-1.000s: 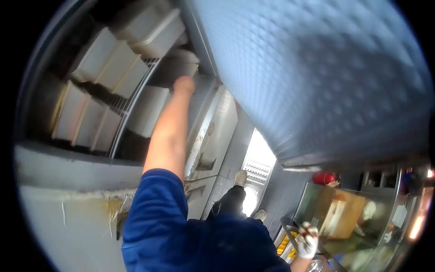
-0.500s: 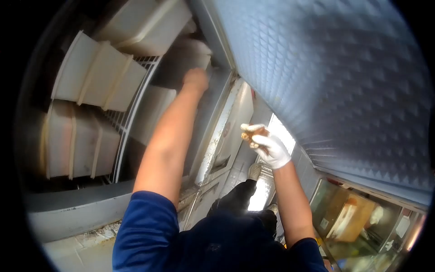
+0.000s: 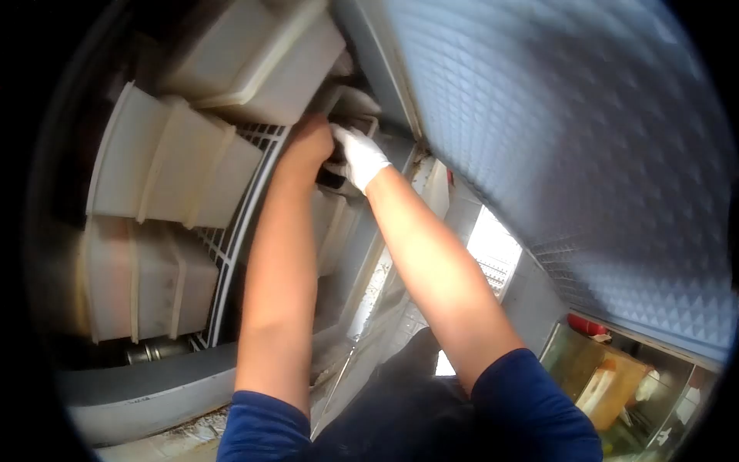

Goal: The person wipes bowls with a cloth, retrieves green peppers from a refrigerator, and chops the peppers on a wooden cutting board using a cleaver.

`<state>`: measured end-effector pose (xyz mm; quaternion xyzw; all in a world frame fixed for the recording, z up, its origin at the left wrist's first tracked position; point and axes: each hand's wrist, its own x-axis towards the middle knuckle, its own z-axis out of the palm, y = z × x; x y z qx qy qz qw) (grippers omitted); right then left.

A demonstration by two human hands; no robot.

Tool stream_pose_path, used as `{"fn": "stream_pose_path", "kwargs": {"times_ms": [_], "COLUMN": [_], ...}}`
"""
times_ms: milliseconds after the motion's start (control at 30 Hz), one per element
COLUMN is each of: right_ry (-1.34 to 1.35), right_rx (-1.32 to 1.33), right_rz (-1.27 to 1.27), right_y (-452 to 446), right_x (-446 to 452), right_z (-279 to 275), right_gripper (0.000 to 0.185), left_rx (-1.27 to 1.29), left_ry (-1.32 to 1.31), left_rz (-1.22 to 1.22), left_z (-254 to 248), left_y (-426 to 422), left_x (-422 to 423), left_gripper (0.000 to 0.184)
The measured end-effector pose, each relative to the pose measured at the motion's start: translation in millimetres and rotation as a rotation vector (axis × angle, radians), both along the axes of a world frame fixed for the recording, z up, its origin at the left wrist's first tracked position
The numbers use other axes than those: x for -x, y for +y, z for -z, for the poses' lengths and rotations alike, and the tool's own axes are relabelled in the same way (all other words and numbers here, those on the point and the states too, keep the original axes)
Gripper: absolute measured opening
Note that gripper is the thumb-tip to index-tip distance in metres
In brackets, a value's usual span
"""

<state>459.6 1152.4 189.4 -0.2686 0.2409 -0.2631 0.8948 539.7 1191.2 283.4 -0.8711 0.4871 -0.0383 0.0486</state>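
Note:
My bare left hand is inside the refrigerator, at the near side of an open white container. It looks closed, but its fingers are turned away and blurred, so what they grip cannot be made out. My right hand, in a white glove, reaches over the same container from the right. Its fingers are bent down at the opening, close to the left hand, with something dark brown between or below them. Whether it holds this is unclear.
Stacked white plastic containers fill the left, beside a white wire shelf. The open door's textured blue-grey lining rises on the right. A glass-fronted case holding a wooden board sits at lower right.
My right hand, earlier outside the refrigerator holding brown food pieces, has moved left and up into it beside my left hand. The left hand has shifted slightly left, and the view has tilted.

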Motion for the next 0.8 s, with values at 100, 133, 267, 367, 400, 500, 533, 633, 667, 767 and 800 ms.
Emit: {"fn": "stream_pose_path", "kwargs": {"times_ms": [100,133,267,367,400,500,533,633,667,767,800], "right_ry": [0.257,0.171,-0.127,0.025,0.218,0.16,0.099,0.204,0.225,0.069,0.181], "right_rx": [0.117,0.067,-0.046,-0.305,-0.422,-0.717,-0.678,-0.702,-0.612,-0.434,-0.483], "right_rz": [-0.031,-0.006,0.09,0.109,0.212,0.479,0.557,1.068,1.199,1.338,1.379], "right_y": [15,23,54,105,129,192,215,291,320,409,435], "right_x": [21,41,148,278,324,489,547,658,683,735,747], "right_z": [-38,-43,14,46,65,148,160,127,120,76,61], "right_gripper": [0.072,0.072,0.06,0.043,0.036,0.036,0.041,0.04,0.042,0.046,0.044], "left_rx": [0.036,-0.009,-0.32,-0.167,-0.186,-0.211,-0.203,-0.319,-0.228,-0.129,-0.02], "left_ry": [0.064,0.06,-0.009,-0.04,-0.049,-0.056,-0.057,-0.059,-0.216,-0.079,0.058], "left_rz": [-0.01,-0.03,0.04,-0.108,-0.07,0.003,-0.011,-0.02,0.001,0.699,0.952], "left_z": [5,12,41,92,97,104,112,102,114,81,60], "left_y": [-3,-4,-10,-7,-7,-9,-9,-10,-8,36,54], "left_x": [4,6,33,40,43,44,38,61,81,242,314], "left_gripper": [0.028,0.027,0.031,0.044,0.054,0.052,0.053,0.048,0.035,0.024,0.025]}}
